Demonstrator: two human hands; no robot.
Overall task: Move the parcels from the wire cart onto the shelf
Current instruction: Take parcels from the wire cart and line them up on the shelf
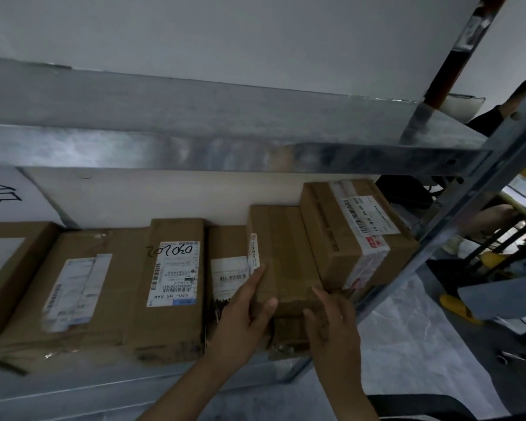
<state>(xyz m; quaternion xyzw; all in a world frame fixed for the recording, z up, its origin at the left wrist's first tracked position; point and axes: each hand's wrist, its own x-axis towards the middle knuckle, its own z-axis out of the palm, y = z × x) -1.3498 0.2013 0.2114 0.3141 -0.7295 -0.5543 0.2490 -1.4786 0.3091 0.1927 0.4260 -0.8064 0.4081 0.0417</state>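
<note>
A long brown cardboard parcel (281,253) lies on the metal shelf (73,387), wedged between a lower parcel with a white label (228,268) and a big taped box (356,235). My left hand (243,317) lies against its left side, fingers straight along the edge and thumb on top. My right hand (331,320) touches its near right end with relaxed fingers. The wire cart is out of view.
More labelled parcels (173,284) fill the shelf to the left. An upper shelf board (225,147) hangs just above. A slanted steel upright (456,232) bounds the right side. Beyond it a person's legs and yellow shoe (459,308) stand on the pale floor.
</note>
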